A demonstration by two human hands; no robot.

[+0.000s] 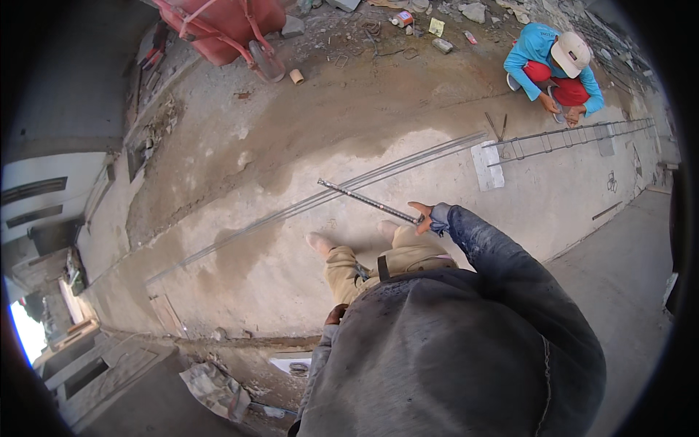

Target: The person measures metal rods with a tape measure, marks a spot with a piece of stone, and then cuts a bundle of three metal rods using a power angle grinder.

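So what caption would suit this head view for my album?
Right hand gripping a ribbed rebar rod over long rebars on the concrete floor; a crouching co-worker nearby.

Short ribbed steel rod [368, 201], level, held

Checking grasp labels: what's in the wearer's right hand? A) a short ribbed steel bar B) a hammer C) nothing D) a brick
A: the right hand grips one end of a short ribbed steel bar that points out over the concrete floor; the left hand hangs by the hip, apparently holding nothing.
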